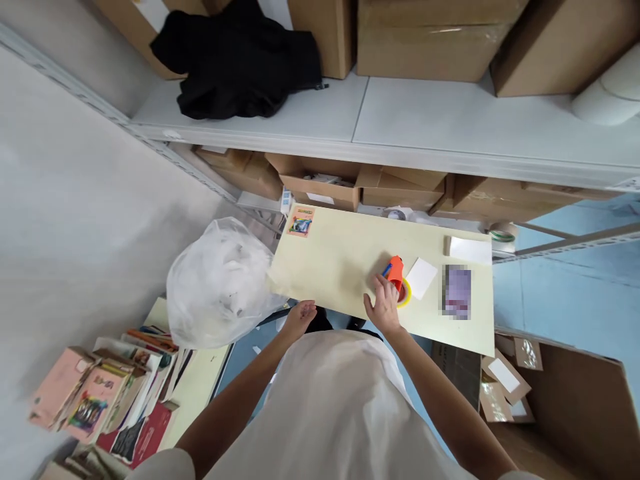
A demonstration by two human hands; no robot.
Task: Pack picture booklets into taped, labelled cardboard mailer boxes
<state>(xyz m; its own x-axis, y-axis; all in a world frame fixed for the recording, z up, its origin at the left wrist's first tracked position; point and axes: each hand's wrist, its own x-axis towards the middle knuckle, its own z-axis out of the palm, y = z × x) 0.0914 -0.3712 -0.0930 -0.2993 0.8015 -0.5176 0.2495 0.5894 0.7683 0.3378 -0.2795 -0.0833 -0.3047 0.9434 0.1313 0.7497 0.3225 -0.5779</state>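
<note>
My right hand is over the near end of an orange tape dispenser on the pale yellow table. Its fingers touch the dispenser or lie just against it, while the thumb sticks out to the left, apart from them. A roll of tape with a yellow rim sits in the dispenser, partly covered by the hand. To the right lies a white card. By the table's front edge, my left hand is loosely curled, with no object showing in it.
A pinkish printed booklet lies at the table's far left corner. At the right are a white stack and a blurred purple item. A stuffed clear bag bulges against the left edge. Shelves with cartons stand behind; an open carton is lower right.
</note>
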